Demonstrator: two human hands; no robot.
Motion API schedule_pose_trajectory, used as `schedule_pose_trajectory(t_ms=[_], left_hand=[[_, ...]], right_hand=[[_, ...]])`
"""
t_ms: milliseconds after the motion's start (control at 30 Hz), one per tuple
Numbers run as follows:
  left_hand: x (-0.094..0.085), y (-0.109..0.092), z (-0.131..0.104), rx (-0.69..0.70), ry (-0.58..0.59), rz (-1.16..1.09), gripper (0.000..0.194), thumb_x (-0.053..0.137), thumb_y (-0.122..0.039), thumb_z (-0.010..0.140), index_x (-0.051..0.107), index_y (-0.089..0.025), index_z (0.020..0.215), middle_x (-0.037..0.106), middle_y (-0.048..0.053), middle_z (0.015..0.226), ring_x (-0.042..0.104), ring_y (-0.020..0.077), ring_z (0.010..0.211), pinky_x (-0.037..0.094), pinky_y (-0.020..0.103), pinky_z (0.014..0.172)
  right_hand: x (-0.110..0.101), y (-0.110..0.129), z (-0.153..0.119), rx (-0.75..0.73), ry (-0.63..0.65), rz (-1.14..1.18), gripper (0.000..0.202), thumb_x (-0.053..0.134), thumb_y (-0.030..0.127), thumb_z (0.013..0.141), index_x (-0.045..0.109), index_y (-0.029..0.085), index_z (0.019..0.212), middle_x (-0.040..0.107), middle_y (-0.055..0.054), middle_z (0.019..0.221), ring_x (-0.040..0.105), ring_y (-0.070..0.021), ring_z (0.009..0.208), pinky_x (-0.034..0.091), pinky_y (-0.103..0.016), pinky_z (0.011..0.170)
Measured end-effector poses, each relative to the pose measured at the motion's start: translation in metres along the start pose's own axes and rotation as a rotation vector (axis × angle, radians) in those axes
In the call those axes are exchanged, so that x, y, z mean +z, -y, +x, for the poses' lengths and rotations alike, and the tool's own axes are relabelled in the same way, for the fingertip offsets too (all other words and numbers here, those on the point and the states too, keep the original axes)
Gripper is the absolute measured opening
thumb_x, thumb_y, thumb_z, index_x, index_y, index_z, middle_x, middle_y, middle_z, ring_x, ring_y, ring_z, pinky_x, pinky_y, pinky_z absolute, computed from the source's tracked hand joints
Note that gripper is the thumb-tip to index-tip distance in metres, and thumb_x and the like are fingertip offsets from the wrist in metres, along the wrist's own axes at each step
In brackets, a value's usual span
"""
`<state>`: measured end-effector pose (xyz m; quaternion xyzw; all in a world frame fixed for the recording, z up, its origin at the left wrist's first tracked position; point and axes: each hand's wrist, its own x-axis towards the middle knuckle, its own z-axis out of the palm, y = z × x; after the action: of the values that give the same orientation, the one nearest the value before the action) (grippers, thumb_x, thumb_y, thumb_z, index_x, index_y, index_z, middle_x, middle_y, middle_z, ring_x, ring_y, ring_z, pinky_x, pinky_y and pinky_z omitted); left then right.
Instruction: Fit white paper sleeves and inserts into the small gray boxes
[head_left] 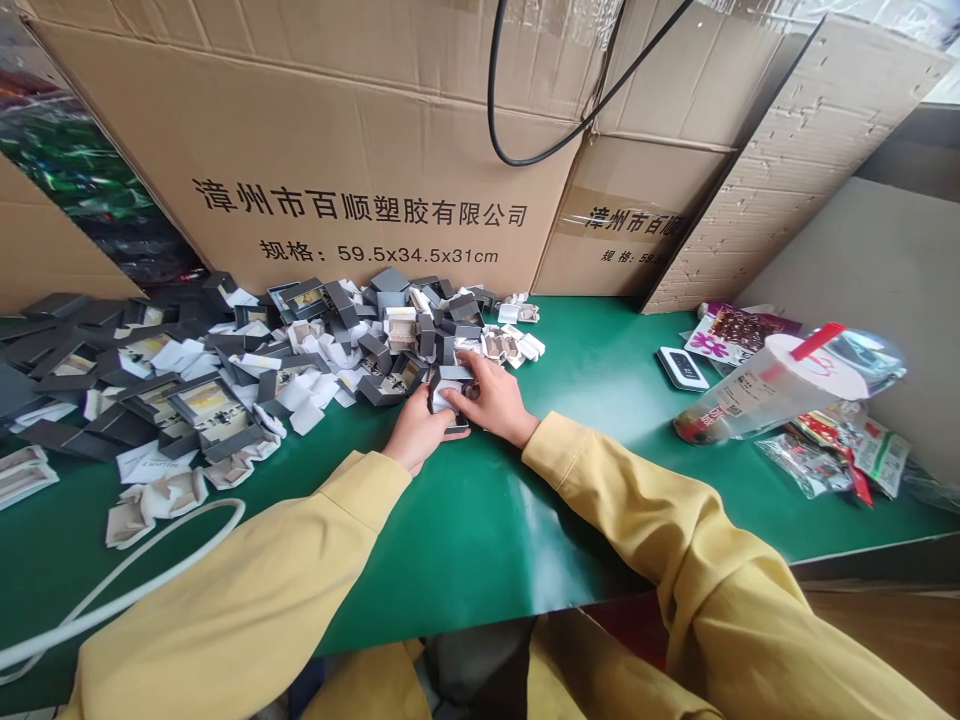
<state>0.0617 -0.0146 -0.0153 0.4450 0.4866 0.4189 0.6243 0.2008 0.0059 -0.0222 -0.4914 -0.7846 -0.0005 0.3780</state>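
Both hands are closed around one small dark grey box point(456, 428) at the near edge of a pile. My left hand point(420, 428) grips its left side. My right hand point(496, 398) holds it from the right, with the thumb on a white piece point(448, 395) at the box's top. Fingers cover much of the box. Just beyond lies a heap of similar grey boxes point(217, 412), many open, mixed with folded white papers point(307, 415) and moulded white inserts point(506, 345).
A green table point(480, 560) bears everything. Large cardboard cartons point(360, 120) stand behind it, with a black cable point(491, 100) hanging in front. At right are a drink cup point(757, 390), a small white device point(681, 369) and snack packets point(817, 455). A white cable point(180, 565) curves at left.
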Motion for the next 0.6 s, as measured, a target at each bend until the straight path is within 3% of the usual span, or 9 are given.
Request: schedule_pose_trajectory(t_ms=[100, 200, 600], left_hand=[[0.0000, -0.0006, -0.0008, -0.001, 0.006, 0.009, 0.043, 0.057, -0.004, 0.067, 0.052, -0.019, 0.106, 0.060, 0.008, 0.106, 0.061, 0.0216, 0.092, 0.060, 0.038, 0.066], [-0.0004, -0.0007, -0.0011, -0.001, 0.017, 0.018, 0.045, 0.056, -0.004, 0.067, 0.052, -0.020, 0.108, 0.060, 0.007, 0.104, 0.062, 0.0217, 0.090, 0.060, 0.038, 0.065], [0.0007, 0.0006, -0.0003, 0.025, -0.010, 0.072, 0.045, 0.054, -0.005, 0.066, 0.051, -0.019, 0.109, 0.059, 0.007, 0.103, 0.062, 0.0211, 0.087, 0.059, 0.038, 0.065]], right_hand=[[-0.0013, 0.0014, 0.0011, 0.049, 0.063, 0.037, 0.036, 0.051, 0.043, 0.083, 0.052, 0.020, 0.110, 0.065, -0.005, 0.097, 0.061, -0.0179, 0.080, 0.045, -0.029, 0.075], [0.0000, -0.0001, 0.0022, 0.062, 0.042, 0.038, 0.027, 0.051, 0.038, 0.083, 0.056, 0.020, 0.103, 0.066, -0.005, 0.097, 0.061, -0.0188, 0.086, 0.044, -0.030, 0.080], [0.0003, 0.0028, 0.0017, 0.124, 0.023, -0.076, 0.028, 0.055, 0.039, 0.081, 0.057, 0.021, 0.102, 0.068, -0.002, 0.084, 0.061, -0.0184, 0.081, 0.042, -0.030, 0.080]])
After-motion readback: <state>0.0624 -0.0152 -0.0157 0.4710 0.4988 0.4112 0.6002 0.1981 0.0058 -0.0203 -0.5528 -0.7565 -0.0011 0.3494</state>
